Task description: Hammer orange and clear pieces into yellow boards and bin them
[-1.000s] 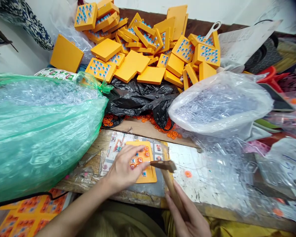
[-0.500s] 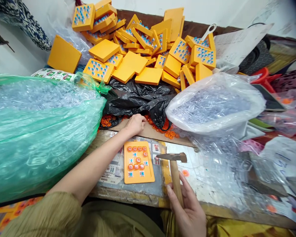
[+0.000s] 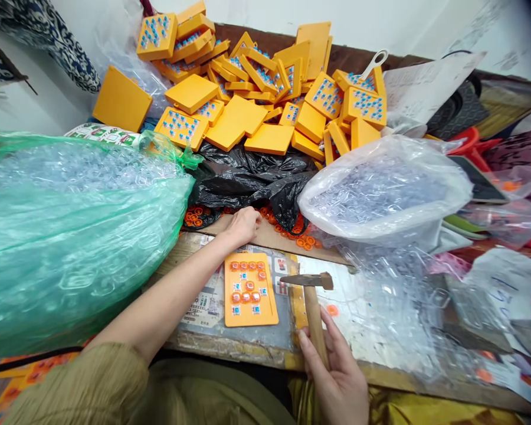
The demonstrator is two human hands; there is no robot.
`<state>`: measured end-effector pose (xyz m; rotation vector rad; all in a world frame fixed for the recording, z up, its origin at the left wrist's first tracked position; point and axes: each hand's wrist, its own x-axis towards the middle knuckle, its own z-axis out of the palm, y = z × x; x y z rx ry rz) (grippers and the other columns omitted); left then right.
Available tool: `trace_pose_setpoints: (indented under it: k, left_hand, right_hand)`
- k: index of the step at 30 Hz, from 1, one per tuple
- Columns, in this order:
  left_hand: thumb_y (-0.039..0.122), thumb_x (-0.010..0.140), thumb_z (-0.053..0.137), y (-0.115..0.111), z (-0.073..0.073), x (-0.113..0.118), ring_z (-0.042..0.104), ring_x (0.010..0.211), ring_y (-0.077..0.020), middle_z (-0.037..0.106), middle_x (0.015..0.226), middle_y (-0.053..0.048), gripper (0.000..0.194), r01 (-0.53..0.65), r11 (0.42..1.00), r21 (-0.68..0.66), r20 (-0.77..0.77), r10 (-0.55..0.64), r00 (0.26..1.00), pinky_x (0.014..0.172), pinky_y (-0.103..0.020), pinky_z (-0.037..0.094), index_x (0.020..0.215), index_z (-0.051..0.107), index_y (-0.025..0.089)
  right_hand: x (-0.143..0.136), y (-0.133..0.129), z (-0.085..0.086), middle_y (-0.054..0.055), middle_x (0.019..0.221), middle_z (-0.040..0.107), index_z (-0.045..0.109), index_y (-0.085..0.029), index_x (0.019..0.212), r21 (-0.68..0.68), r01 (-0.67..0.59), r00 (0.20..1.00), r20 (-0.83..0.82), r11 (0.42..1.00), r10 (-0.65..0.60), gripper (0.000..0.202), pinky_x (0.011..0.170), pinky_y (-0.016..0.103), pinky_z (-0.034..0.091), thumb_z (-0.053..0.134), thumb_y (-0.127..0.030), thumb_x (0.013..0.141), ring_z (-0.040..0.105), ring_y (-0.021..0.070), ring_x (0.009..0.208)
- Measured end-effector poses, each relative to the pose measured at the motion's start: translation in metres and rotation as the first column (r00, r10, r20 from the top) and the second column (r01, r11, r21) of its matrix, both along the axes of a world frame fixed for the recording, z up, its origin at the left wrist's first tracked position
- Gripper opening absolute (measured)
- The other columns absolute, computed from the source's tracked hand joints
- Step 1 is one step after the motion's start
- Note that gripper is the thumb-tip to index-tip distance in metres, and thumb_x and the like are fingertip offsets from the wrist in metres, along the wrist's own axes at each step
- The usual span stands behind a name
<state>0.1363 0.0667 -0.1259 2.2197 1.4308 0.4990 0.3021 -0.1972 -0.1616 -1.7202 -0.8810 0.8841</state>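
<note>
A yellow panel [image 3: 261, 307] lies flat on the worn bench, several orange rings around clear pieces on it and a few blue-and-clear spots without rings. Beyond it, my left hand [image 3: 244, 225] reaches to the orange rings [image 3: 305, 241] at the edge of the black plastic bag [image 3: 248, 180]; its fingers are bent together and what they pinch is too small to make out. The wooden handle of a hammer [image 3: 314, 319] is in my right hand [image 3: 336, 378], right of the panel, with the metal head pointing left above the bench.
Many yellow panels [image 3: 269, 137] are piled at the back. A green bag [image 3: 79, 236] of clear parts fills the left, and a white bag [image 3: 380, 227] of clear parts stands right. Loose clear pieces [image 3: 393, 301] spread over the right side. One orange ring [image 3: 332, 310] lies beside the hammer.
The view has shifted slightly. My left hand stays at the orange rings with little change, and my right hand still holds the hammer in nearly the same place.
</note>
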Motion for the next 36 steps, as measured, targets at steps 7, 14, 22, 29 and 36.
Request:
trace_pose_setpoints:
  k: [7, 14, 22, 29, 36]
  left_hand:
    - [0.015, 0.088, 0.054, -0.068, 0.018, -0.024, 0.06, 0.096, -0.0207, 0.067, 0.096, -0.009, 0.016, 0.045, 0.99, 0.132, 0.098, -0.058, 0.993, 0.089, -0.034, 0.048, 0.097, 0.066, 0.013]
    - [0.01, 0.088, 0.056, -0.192, 0.011, -0.061, 0.064, 0.086, -0.0174, 0.068, 0.091, -0.007, 0.018, -0.072, 0.966, 0.249, 0.418, -0.04, 0.908, 0.078, -0.028, 0.053, 0.104, 0.057, 0.016]
    - [0.013, 0.088, 0.059, -0.203, -0.015, -0.062, 0.067, 0.08, -0.0163, 0.07, 0.089, -0.005, 0.024, -0.166, 0.948, 0.271, 0.411, 0.042, 0.911, 0.074, -0.024, 0.055, 0.111, 0.055, 0.018]
    - [0.01, 0.084, 0.063, -0.202, -0.01, -0.058, 0.067, 0.084, -0.0165, 0.07, 0.092, -0.005, 0.028, -0.157, 0.95, 0.269, 0.412, 0.034, 0.91, 0.079, -0.025, 0.055, 0.11, 0.055, 0.018]
    - [0.008, 0.084, 0.063, -0.203, -0.013, -0.055, 0.068, 0.081, -0.0149, 0.07, 0.091, -0.004, 0.032, -0.184, 0.949, 0.256, 0.422, 0.061, 0.905, 0.078, -0.024, 0.055, 0.112, 0.054, 0.02]
  right_hand:
    - [-0.001, -0.005, 0.002, 0.01, 0.128, 0.064, 0.062, -0.018, 0.127, 0.017, -0.032, 0.988, 0.151, 0.999, 0.029, 0.055, 0.105, 0.044, 0.041, 0.071, -0.04, 0.078, 0.06, 0.0301, 0.118]
    - [-0.016, -0.017, 0.017, 0.002, 0.119, 0.07, 0.06, -0.027, 0.13, 0.277, -0.343, 0.864, 0.468, 0.898, 0.186, 0.05, 0.091, 0.028, 0.055, 0.066, -0.012, 0.083, 0.071, 0.0215, 0.098]
    - [-0.018, -0.011, 0.028, 0.006, 0.118, 0.07, 0.037, -0.027, 0.147, 0.161, -0.687, 0.609, 0.658, 0.708, 0.442, 0.069, 0.081, 0.022, 0.057, 0.049, 0.001, 0.086, 0.072, 0.0176, 0.095]
    - [-0.029, -0.016, 0.039, 0.001, 0.111, 0.072, 0.046, -0.035, 0.141, 0.265, -0.515, 0.753, 0.594, 0.815, 0.283, 0.065, 0.079, 0.024, 0.058, 0.054, -0.001, 0.086, 0.072, 0.018, 0.094]
    - [-0.018, -0.012, 0.039, 0.005, 0.114, 0.071, 0.034, -0.029, 0.148, 0.117, -0.697, 0.592, 0.65, 0.708, 0.476, 0.069, 0.078, 0.018, 0.056, 0.048, 0.0, 0.087, 0.072, 0.0151, 0.093]
